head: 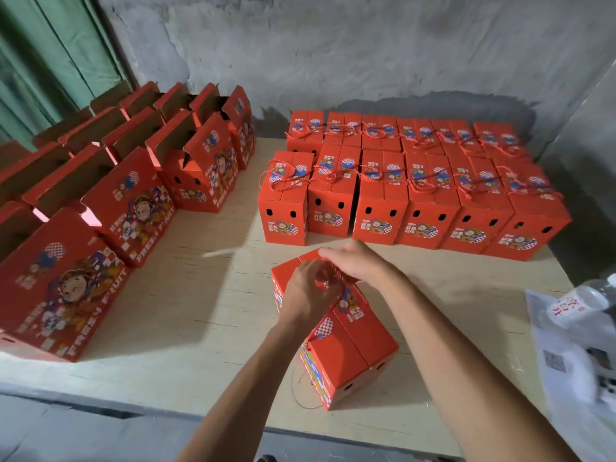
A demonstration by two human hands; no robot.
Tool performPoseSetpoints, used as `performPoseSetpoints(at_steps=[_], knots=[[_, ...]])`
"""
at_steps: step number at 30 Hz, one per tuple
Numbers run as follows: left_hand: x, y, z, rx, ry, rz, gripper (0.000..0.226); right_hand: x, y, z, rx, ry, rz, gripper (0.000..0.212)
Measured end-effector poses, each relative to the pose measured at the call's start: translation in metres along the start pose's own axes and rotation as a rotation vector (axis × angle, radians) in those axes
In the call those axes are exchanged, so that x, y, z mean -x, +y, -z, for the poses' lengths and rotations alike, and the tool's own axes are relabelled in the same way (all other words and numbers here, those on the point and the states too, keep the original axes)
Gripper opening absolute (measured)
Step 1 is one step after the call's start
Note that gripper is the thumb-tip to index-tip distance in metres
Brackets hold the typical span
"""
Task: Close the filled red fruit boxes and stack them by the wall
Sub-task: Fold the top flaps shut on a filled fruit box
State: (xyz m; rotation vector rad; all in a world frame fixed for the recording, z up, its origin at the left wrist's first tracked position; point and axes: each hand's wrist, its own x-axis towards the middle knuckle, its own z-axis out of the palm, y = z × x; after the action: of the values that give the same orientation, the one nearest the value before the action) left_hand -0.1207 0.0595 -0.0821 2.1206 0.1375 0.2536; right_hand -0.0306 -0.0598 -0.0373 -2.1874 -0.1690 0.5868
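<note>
Left fingers: we curl the fingers of our left hand [308,288] around the red cord handle [335,278] on top of the box, pinching it just below the middle of the frame.
Right fingers: our right hand [353,261] lies over the far end of the lid, fingers bent down on the cord; the motion blur keeps us from saying whether they truly grip it.
Box in hand: the red fruit box [340,335] sits directly under both hands, flaps folded shut, turned at an angle to the table edge, lower centre of the frame.
Cord: it runs from our fingers down the box's near left side.
Table: we work on a pale wooden table [206,295] that fills most of the frame.
Closed boxes: closed red boxes [410,181] stand in two tight rows in the upper right, beyond our hands and apart from the held box, the back row against the grey wall [333,51].
Open boxes: open red boxes [110,195] with lids raised stand in rows along the left side.
Right edge: a clear plastic bottle [586,303] lies on a white printed sheet [566,361] at the table's right edge.
Upper left: a green curtain [50,51] hangs there.
</note>
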Motion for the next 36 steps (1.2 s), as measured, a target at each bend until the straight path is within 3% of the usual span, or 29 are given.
performPoseSetpoints(at_steps=[2,5,10,12,15,19,27,32,36], knots=[[-0.002,0.004,0.006,-0.028,0.029,0.021,0.021,-0.003,-0.009,-0.008,0.033,-0.084,-0.013,0.045],[-0.008,0.011,0.022,0.171,0.080,0.143,0.026,-0.009,-0.030,-0.021,-0.106,-0.141,0.049,0.044],[-0.027,0.010,0.059,0.346,0.079,0.168,0.027,-0.033,-0.063,-0.038,-0.152,0.112,0.122,0.033],[-0.034,0.002,0.069,0.397,0.127,0.193,0.025,-0.044,-0.068,-0.040,-0.275,0.133,0.092,0.023],[-0.050,-0.022,0.077,0.252,0.135,0.286,0.013,-0.067,-0.082,-0.045,-0.349,0.190,0.091,0.015],[-0.084,-0.052,0.081,0.127,0.010,0.397,0.030,-0.120,-0.114,-0.039,-0.329,0.352,0.107,0.019],[-0.201,-0.093,0.105,-0.056,-0.079,0.363,0.045,-0.226,-0.156,-0.046,-0.314,0.511,0.139,0.019],[-0.232,-0.118,0.109,-0.089,-0.147,0.392,0.040,-0.246,-0.173,-0.064,-0.417,0.457,0.125,0.019],[-0.223,-0.126,0.124,-0.089,-0.084,0.430,0.048,-0.239,-0.197,-0.091,-0.427,0.283,0.139,0.020]])
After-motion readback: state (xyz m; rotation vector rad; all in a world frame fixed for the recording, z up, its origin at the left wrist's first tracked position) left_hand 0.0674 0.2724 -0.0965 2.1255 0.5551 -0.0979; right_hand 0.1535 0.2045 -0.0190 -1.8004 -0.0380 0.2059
